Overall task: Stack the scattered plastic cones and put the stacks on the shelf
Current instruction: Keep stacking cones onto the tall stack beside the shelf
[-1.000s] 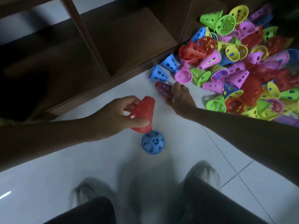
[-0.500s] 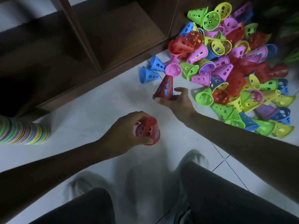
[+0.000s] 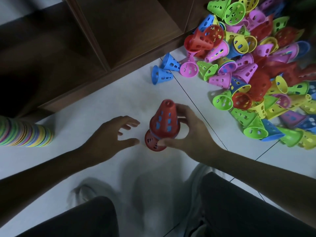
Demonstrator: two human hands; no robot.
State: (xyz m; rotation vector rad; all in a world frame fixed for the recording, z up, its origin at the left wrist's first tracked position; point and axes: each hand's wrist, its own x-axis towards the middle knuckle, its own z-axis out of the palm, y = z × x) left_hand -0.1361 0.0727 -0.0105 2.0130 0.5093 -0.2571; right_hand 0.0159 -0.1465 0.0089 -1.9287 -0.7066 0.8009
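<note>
Your right hand (image 3: pixel 191 134) pinched the red cone (image 3: pixel 165 120) over the floor stack (image 3: pixel 153 141), left hand (image 3: pixel 109 139) spread empty; misalignment risked toppling.

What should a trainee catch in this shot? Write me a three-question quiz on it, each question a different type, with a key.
1. True or false: the left hand grips a cone.
2. What holds the raised red cone? A) the left hand B) the right hand C) both hands
3. Fill in: the long multicoloured stack lies at the ___ edge of the view.

Key: 1 false, its fingers are spread and hold nothing. 2 B. 3 left.
</note>
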